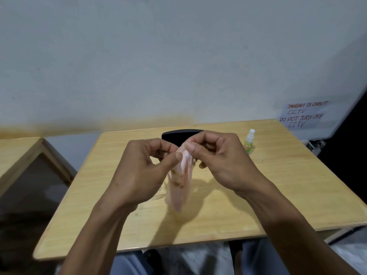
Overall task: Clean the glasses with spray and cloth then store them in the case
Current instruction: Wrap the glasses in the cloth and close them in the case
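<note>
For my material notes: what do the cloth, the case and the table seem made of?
Cloth: soft thin fabric, pale pink, hanging limp in folds. Case: dark, smooth and matte, likely plastic or leatherette. Table: light wood or wood laminate, visible grain, slight sheen.

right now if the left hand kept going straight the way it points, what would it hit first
Most likely the right hand. The left hand points up and to the right, both pinch the top of the pink cloth, and their fingers are nearly touching. Past them lies the black case, though depth is unclear.
</note>
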